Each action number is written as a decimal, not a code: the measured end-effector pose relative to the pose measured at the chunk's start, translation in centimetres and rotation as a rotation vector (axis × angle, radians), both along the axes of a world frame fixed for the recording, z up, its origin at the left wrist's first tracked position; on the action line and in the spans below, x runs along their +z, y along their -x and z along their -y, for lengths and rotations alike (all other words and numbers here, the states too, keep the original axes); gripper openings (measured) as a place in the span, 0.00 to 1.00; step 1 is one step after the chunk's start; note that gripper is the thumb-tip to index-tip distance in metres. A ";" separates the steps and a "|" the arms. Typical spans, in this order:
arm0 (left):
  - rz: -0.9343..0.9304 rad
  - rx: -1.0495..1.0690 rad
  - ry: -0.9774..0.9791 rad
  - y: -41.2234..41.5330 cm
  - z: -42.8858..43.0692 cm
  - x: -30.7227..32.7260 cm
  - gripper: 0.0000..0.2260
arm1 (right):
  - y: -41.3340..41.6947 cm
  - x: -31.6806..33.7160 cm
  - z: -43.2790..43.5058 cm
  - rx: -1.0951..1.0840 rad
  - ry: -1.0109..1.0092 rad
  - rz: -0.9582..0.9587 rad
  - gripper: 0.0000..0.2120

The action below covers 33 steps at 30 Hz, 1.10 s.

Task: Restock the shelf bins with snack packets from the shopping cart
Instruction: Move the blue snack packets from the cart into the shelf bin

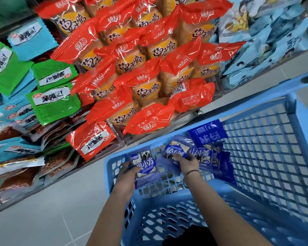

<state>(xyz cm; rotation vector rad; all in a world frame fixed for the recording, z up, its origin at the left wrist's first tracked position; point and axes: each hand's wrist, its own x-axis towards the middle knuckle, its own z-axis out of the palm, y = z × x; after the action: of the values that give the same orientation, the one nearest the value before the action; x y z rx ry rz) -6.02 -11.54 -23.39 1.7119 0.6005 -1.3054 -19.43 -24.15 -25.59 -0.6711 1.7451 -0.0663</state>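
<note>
Head cam, both hands down in the light blue plastic lattice shopping cart [265,148].

- Left hand [126,174]: fingers curled round a blue-and-white snack packet [146,166], lifted a little off the cart floor at the shelf-side left corner.
- Right hand [187,162]: fingers closed over the lower edge of a second dark blue snack packet [176,150], just beside the first, against the shelf-side wall.
- Remaining dark blue packets [208,134]: a loose heap touching that same wall, to the right of the right hand. One stands on edge against the rim.
- Shelf beyond the cart: a clear acrylic shelf bin [116,134] is heaped with red-and-orange film packets [149,89] well above its front edge. Green and light blue flat sachets [55,103] lie to its left, pale blue bags [267,55] to its right.
- I see no bin of matching dark blue stock, so I cannot tell where these go.

Judgement: pick-up step, with several packets left to move.

Risks from here:
1. The film looks slick. The right hand's grip is at one edge only, so the packet may swing or slip on the lift.
2. A packet corner could catch in the lattice openings.
3. The red heap overhangs its bin. A forearm brushing it on the way up could spill packets to the floor.
4. With the destination unseen, the packets could end up in the wrong bin.
</note>
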 end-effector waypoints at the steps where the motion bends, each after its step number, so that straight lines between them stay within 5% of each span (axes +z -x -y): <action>1: 0.014 -0.007 -0.006 0.1 0.0 0.0 0.14 | 0.7 0.8 0.1 -0.052 -0.039 0.073 0.17; 6: -0.002 -0.072 0.004 1.6 0.2 0.2 0.08 | 3.0 3.6 -1.1 -0.381 -0.184 0.347 0.33; 9: -0.064 -0.162 0.164 3.7 0.9 1.2 0.17 | 1.4 4.4 -4.0 -0.409 -0.075 0.328 0.29; 12: 0.041 -0.198 0.188 4.9 1.8 1.8 0.14 | 0.1 4.2 -6.2 -0.380 -0.003 0.283 0.19; 15: 0.086 -0.180 0.115 3.8 1.3 1.5 0.15 | 1.0 3.9 -5.4 -0.185 0.165 0.155 0.16; 19: 0.046 -0.501 0.148 2.1 -0.4 1.3 0.24 | 3.9 3.6 -2.8 0.610 0.291 0.179 0.25; 21: -0.020 -0.501 0.155 2.5 -0.7 1.3 0.25 | 4.4 3.4 -2.1 0.841 0.210 0.209 0.18; 24: -0.081 -0.249 0.187 3.7 -0.8 1.4 0.16 | 4.1 3.1 -2.3 0.774 0.278 0.134 0.11; 26: -0.141 -0.121 0.218 4.3 -0.5 1.6 0.19 | 3.7 3.0 -3.2 0.612 0.310 0.097 0.15; 28: -0.117 -0.117 0.244 4.8 0.1 2.1 0.15 | 3.3 3.1 -4.1 0.590 0.342 0.082 0.18; 31: -0.065 -0.179 0.195 4.8 0.6 2.0 0.10 | 2.7 3.2 -4.4 0.837 0.358 0.033 0.17; 33: -0.057 -0.165 0.172 4.1 0.3 1.7 0.14 | 2.6 2.6 -3.4 0.710 0.302 -0.003 0.15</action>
<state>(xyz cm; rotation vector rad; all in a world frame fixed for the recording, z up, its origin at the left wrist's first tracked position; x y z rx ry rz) -10.10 -11.86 -21.67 1.6131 0.3731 -1.4820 -22.01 -20.77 -22.95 -1.4767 1.4217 0.1660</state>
